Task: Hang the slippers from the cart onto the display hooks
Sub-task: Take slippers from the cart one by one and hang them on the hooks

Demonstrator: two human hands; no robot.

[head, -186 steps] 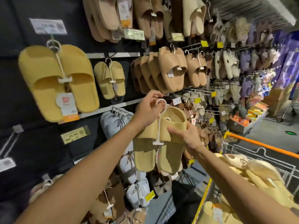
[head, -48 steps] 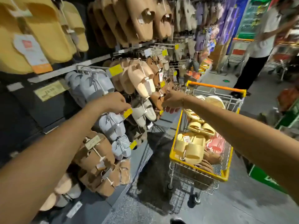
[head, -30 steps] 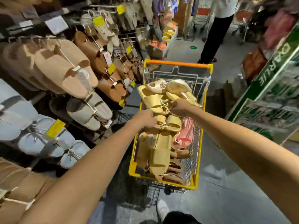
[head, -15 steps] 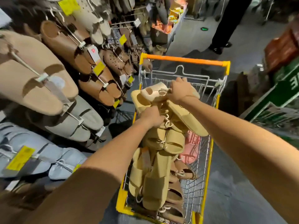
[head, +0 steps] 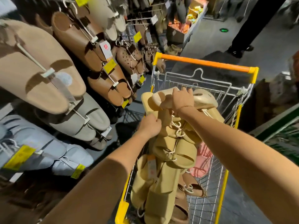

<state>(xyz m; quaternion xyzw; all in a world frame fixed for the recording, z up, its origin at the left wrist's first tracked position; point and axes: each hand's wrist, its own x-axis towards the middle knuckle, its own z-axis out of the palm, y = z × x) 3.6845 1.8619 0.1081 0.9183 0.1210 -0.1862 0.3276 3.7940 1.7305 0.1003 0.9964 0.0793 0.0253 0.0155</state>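
Note:
A wire cart (head: 202,79) with an orange handle and yellow trim holds a pile of yellow slippers (head: 163,178) on white plastic hangers. My right hand (head: 182,99) grips a cream pair (head: 163,97) at the top of the pile. My left hand (head: 149,125) is closed around the upper part of a yellow pair (head: 176,147) just below. Display hooks on the wall at left carry brown slippers (head: 77,41), beige slippers (head: 35,70), grey slippers (head: 77,122) and pale blue slippers (head: 42,151).
A pink pair (head: 202,159) and brown pairs (head: 192,186) lie deeper in the cart. Yellow price tags (head: 110,65) stick out from the hook ends. A person in dark trousers (head: 249,28) stands on the aisle floor beyond the cart. A green shelf edge (head: 275,125) is at right.
Both hands left the wall hooks and reached down into the cart. Since half a second ago, they have closed on slipper pairs at the top of the pile.

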